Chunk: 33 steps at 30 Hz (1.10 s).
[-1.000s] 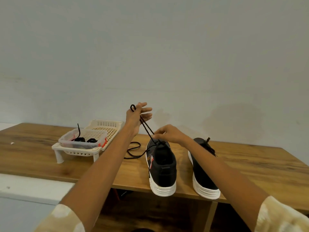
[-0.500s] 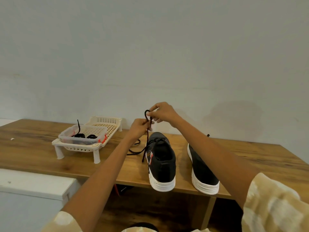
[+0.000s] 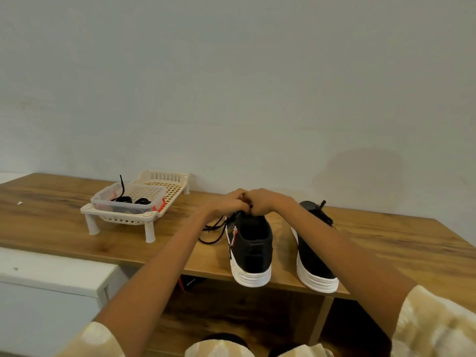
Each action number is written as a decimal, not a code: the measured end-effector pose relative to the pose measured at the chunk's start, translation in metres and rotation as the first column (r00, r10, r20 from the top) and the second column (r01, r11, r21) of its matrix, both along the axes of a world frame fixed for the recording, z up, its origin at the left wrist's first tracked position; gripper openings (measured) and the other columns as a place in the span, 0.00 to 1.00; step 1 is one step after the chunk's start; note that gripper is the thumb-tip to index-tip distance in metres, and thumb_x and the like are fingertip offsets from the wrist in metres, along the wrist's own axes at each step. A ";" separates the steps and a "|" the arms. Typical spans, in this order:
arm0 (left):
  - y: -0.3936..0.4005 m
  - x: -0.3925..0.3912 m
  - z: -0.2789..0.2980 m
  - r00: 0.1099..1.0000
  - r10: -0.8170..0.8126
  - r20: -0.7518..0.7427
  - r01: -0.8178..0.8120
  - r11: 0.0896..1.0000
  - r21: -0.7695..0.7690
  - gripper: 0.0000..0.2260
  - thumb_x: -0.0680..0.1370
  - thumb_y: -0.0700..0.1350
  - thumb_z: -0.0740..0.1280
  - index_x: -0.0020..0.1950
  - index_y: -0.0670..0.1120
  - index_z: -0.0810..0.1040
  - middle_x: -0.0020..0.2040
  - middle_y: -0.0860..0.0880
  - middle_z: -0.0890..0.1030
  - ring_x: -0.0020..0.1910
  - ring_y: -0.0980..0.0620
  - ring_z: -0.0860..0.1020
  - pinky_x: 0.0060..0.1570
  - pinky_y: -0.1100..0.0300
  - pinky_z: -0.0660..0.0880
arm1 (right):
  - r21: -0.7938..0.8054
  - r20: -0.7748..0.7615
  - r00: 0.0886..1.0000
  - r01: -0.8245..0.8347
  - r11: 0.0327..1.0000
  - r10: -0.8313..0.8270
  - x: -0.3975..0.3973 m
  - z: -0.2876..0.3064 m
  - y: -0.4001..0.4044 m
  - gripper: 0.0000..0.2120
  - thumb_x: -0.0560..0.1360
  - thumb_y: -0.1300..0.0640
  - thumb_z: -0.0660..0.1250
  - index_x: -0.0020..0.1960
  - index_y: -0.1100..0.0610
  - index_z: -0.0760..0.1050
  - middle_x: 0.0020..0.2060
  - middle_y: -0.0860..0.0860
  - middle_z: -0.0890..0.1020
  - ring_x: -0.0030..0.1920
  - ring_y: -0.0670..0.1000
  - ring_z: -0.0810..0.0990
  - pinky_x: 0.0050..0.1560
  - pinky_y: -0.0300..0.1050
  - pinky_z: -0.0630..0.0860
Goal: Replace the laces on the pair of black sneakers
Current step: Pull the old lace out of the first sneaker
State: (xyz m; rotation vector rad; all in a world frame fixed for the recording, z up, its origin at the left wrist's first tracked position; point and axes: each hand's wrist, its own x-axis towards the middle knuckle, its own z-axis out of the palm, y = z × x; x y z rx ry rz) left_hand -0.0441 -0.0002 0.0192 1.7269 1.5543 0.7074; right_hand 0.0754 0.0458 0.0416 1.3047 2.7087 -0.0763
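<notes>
Both hands meet over the tongue end of the left shoe (image 3: 251,249): left hand (image 3: 226,203) and right hand (image 3: 262,202) touch knuckle to knuckle, fingers curled in and pinching the lace (image 3: 213,231) at the top eyelets. Fingertips and the actual pinch are hidden behind the knuckles, so which strand each hand has is unclear; a small glint between the hands is too small to identify. Slack lace loops out left of the shoe onto the table (image 3: 77,228). Right forearm crosses in front of the right shoe (image 3: 313,266) and hides its middle; only its toe laces and heel show. Both heels sit at the near table edge, soles overhanging slightly. Free tabletop left of the lace loops, up to the rack (image 3: 164,186), and a wide stretch right of the right shoe. A clear tub (image 3: 128,202) sits on the rack with dark laces inside, one end sticking up over the rim; contents otherwise hard to read. Something dark with red under the table is cut off by the edge. Versus 0.5 s ago: hands have dropped from holding the lace raised above the shoe to right down on it, lace no longer stretched upward. Shoes, rack and tub unmoved.
</notes>
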 end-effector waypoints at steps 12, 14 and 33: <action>-0.001 -0.014 -0.007 0.983 0.104 0.149 -0.104 0.995 -0.009 0.20 0.76 0.34 0.60 0.68 0.44 0.68 0.61 0.44 0.75 0.52 0.50 0.77 0.41 0.61 0.78 | 0.131 -0.646 0.740 0.349 0.928 -0.187 0.003 -0.028 0.006 0.11 0.80 0.54 0.58 0.52 0.62 0.72 0.43 0.57 0.81 0.38 0.55 0.78 0.36 0.46 0.73; 0.002 -0.010 -0.005 0.993 0.100 0.067 -0.101 0.995 0.002 0.16 0.77 0.36 0.62 0.65 0.43 0.71 0.59 0.43 0.77 0.51 0.49 0.78 0.41 0.62 0.78 | -0.150 -0.830 0.464 0.347 0.926 -0.308 0.016 -0.024 0.011 0.14 0.81 0.48 0.58 0.49 0.60 0.68 0.36 0.55 0.78 0.32 0.53 0.79 0.29 0.44 0.75; 0.033 0.044 0.043 0.574 0.429 0.697 -0.696 0.704 0.140 0.06 0.77 0.46 0.68 0.44 0.44 0.81 0.44 0.47 0.82 0.45 0.48 0.78 0.47 0.54 0.77 | -0.533 -0.831 -0.036 -0.232 0.814 -0.555 0.004 -0.013 -0.007 0.10 0.79 0.62 0.57 0.48 0.61 0.78 0.38 0.55 0.81 0.38 0.51 0.79 0.44 0.44 0.79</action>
